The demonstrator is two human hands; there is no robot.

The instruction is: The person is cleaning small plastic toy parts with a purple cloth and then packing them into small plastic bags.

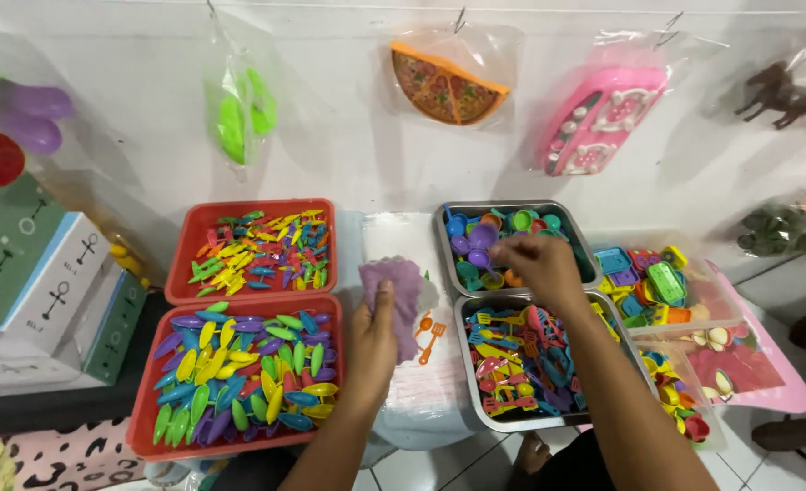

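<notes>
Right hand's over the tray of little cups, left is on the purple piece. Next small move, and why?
Probably lift the right hand out of the metal tray of small cups and carry its pick to the clear bag. Its fingers curl down among the cups, though whether they hold one is hidden. The left hand pins the purple piece there, beside two orange utensils.

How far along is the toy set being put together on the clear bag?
Done so far: two small orange utensils lie on the clear bag. In hand: the left hand holds a purple plate over the bag, while the right hand reaches into the upper metal tray of cups and bowls. Seemingly left: pieces from that tray; the red trays look untouched.
</notes>
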